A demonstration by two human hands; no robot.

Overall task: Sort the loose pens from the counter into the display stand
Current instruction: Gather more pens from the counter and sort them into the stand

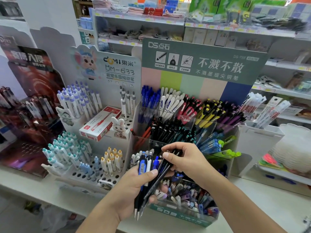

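While the left hand [134, 187] clamps a pen bundle [148, 167], the right hand [183, 158] pinches one above the pen-filled display stand [190, 216].

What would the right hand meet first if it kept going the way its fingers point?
Probably the bundle of pens in the left hand: the right hand points leftward and already pinches a dark pen there. Depth is unclear.

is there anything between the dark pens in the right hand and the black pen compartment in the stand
Nothing visible blocks the way. The right hand pinches dark pens just in front of and below the black pen compartment, whose open top is already crowded. The left hand holds the remaining bundle lower down.
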